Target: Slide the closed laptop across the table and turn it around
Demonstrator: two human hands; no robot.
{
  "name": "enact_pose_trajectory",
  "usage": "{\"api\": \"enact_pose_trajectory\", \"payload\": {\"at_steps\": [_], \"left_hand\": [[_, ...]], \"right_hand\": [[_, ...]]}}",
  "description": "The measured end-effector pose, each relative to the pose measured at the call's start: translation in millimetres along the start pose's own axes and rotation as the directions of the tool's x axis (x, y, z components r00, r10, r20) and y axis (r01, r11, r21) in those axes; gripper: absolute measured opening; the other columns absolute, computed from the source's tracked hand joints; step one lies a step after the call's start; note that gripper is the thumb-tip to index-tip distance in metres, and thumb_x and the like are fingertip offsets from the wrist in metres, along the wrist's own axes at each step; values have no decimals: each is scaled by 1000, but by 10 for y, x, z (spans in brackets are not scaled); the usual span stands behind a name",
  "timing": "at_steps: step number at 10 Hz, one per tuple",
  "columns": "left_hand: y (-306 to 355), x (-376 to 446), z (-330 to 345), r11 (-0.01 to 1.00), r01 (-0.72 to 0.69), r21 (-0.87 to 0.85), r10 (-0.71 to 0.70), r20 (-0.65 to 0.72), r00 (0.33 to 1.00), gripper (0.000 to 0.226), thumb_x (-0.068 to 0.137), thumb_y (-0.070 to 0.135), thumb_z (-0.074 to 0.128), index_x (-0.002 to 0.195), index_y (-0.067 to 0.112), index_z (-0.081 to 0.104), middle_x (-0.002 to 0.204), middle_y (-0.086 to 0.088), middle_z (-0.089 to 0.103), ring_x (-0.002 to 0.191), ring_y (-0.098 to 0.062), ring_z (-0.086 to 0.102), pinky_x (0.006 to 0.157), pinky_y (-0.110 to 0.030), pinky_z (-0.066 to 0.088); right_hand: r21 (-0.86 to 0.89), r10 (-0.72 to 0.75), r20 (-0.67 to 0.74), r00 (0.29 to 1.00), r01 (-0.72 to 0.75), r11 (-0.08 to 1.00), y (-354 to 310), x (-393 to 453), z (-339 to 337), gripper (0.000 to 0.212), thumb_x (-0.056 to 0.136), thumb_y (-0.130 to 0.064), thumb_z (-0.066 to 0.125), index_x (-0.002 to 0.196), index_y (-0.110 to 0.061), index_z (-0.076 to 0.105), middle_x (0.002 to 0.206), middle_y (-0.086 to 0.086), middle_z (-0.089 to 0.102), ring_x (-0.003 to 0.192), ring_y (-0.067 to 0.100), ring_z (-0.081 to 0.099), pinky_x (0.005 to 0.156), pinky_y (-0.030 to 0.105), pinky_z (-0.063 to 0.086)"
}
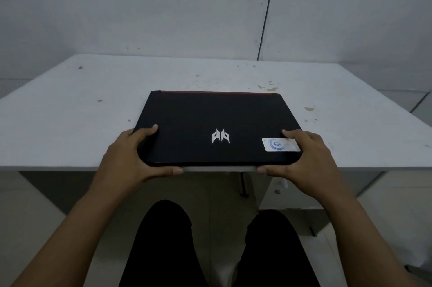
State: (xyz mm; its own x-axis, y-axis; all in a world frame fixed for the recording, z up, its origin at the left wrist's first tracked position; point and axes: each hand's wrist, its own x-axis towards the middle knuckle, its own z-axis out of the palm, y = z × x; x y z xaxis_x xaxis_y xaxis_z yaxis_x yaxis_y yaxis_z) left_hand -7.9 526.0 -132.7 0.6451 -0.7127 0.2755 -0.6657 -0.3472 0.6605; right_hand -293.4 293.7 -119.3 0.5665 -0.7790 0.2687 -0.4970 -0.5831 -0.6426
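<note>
A closed black laptop (210, 118) lies at the near edge of the white table (70, 111), its front edge slightly over the rim. A silver logo sits on the lid, a white sticker (279, 144) at its near right corner, and a red strip runs along the far hinge edge. My left hand (131, 158) grips the near left corner, index finger on the lid and thumb along the front edge. My right hand (306, 158) holds the near right corner the same way, partly covering the sticker.
The table stands against a pale wall, with stains on its far right part. A thin dark cable runs down the wall behind. My legs in black trousers are under the near edge. A white drawer unit (292, 195) stands below the table at right.
</note>
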Motion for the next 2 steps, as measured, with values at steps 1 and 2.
{"api": "enact_pose_trajectory", "payload": {"at_steps": [1,2], "left_hand": [[149,74,-111,995,78,57,-84,118,989,132,31,97,74,150,53,39,169,3,16,151,-23,27,114,-49,35],[423,241,-173,999,-16,30,14,68,998,113,45,98,68,147,56,42,168,16,18,151,-12,25,116,-41,30]], "right_hand": [[-46,67,105,992,-63,997,-173,110,-118,116,38,-94,72,139,-43,49,150,0,34,131,22,43,101,40,45],[-21,25,92,995,-23,1000,-462,322,-198,99,59,-96,57,143,-46,46,157,-2,32,140,22,37,107,45,37]]}}
